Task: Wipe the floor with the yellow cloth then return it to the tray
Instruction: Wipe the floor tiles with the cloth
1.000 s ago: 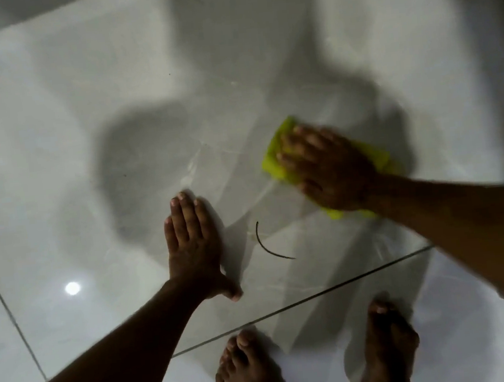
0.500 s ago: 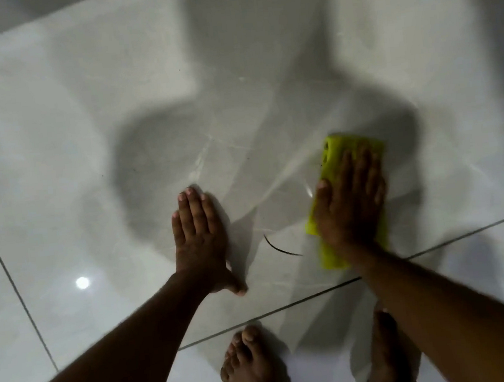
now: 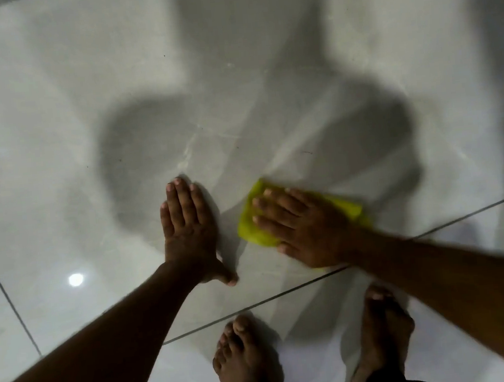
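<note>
Feet first, nearest the camera: two bare feet [image 3: 248,360] planted at about 6 o'clock on the glossy pale floor [image 3: 54,133], just this side of a dark grout line [image 3: 285,292] that runs from 7 toward 3 o'clock. Beyond that line the left hand [image 3: 188,230] lies flat on the tile near the centre, fingers together and pointing to 12 o'clock, thumb out toward the right, holding nothing and apparently bracing the body. Just beside it, toward 3 o'clock, the right hand [image 3: 303,229] presses palm-down on the yellow cloth [image 3: 252,227], fingers spread over the cloth rather than curled round it; the cloth lies folded and flat against the floor, its free edge showing at the fingertips and along the far side. Farther off, toward 12 o'clock, only tile and the person's shadow show; no tray is in view.

Wiping looks mid-way. The polished tile looks slick, so the bracing palm or a foot could slide under leaning weight. With no grip on the cloth, a quick stroke could bunch it or leave it behind.
</note>
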`<state>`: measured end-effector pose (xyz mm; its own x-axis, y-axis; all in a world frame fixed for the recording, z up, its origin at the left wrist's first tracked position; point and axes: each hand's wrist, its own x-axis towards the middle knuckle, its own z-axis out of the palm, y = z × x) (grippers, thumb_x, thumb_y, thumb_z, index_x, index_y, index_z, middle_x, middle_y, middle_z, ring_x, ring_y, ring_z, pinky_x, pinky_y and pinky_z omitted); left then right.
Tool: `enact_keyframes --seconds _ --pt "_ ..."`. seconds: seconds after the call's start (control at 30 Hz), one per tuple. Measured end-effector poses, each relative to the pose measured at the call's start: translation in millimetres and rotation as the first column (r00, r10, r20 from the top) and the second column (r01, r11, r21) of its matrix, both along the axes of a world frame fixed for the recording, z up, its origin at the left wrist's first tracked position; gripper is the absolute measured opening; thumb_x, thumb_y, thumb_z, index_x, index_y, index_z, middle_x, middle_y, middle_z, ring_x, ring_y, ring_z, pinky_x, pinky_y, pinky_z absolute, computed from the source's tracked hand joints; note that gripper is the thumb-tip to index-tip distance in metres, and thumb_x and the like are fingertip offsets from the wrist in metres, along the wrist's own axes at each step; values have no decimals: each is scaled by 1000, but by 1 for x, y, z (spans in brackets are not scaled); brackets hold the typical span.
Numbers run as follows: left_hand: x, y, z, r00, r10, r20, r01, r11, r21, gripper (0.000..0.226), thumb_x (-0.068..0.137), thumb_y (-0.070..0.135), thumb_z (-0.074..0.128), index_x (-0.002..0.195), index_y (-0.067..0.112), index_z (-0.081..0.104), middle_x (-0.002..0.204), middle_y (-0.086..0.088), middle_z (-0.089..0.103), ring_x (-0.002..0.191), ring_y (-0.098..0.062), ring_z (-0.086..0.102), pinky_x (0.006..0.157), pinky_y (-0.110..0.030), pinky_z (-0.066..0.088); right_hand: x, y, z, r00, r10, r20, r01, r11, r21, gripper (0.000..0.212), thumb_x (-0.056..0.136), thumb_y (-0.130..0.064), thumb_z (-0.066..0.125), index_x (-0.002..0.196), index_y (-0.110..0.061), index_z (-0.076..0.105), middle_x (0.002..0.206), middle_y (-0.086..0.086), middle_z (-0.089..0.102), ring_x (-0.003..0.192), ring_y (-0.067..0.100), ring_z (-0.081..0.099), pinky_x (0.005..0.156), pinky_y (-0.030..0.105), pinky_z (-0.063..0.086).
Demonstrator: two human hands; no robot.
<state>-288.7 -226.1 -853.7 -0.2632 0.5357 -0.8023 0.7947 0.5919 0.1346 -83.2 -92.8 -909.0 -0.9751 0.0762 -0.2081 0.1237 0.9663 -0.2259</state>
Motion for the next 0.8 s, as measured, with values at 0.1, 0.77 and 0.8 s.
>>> enact_keyframes --seconds 0.1,0.77,0.8 --pt "1 1 -1 1000 2 -4 -2 1000 5 188 14 78 78 134 0 -44 135 -24 -58 129 -40 -51 106 -48 -32 13 58 -3 997 75 -12 -73 993 96 66 99 -43 40 157 -18 23 165 11 21 154 32 14 125 46 14" --pt "1 2 0 1000 14 22 -14 1000 -6 188 14 76 79 134 1 -44 134 -22 -60 129 -40 -51 105 -48 -31 22 41 2 892 -450 -46 452 883 127 67 99 -46 38 157 -17 22 163 13 26 152 34 20 118 53 28" --pt "0 2 -1 1000 17 22 -17 1000 -9 188 14 77 79 134 1 -44 134 -22 -59 130 -40 -50 105 -48 -31 7 25 1 722 -688 -63 690 713 123 67 99 -45 39 157 -14 23 163 16 27 151 36 21 118 53 28"
